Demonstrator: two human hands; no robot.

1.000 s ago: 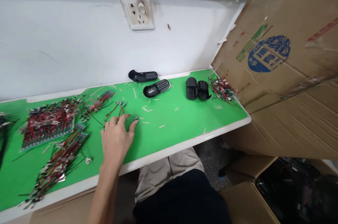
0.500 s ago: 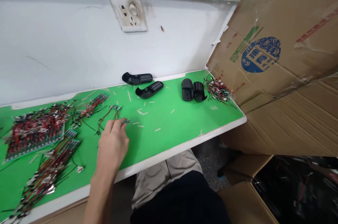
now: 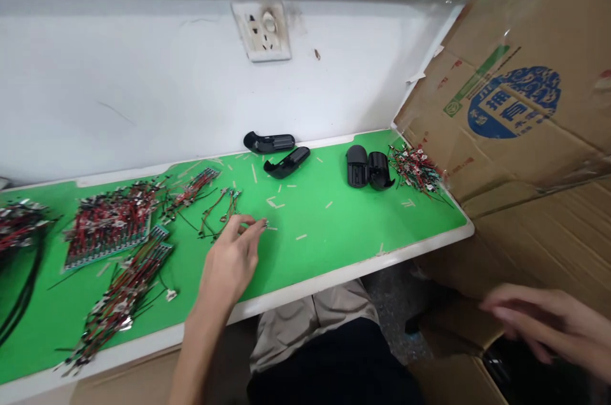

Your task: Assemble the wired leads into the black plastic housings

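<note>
My left hand is over the green table top, thumb and forefinger pinched on a small circuit board, of which only the tip shows. Just behind its knuckles lie a few loose wired circuit boards. My right hand, blurred, hangs above an open cardboard box at the lower right; its fingers are apart and I see nothing in them. Two black curved plastic shells rest near the wall, and two more black casing parts stand farther right.
Bundles of wired boards and a panel with red wires cover the left of the table. Another wire pile sits in the right corner against a cardboard sheet. A wall socket is behind.
My right hand has come into view at the lower right, over the box. The view has swung left, bringing in another wire bundle. My left hand keeps its pinch over the table.
</note>
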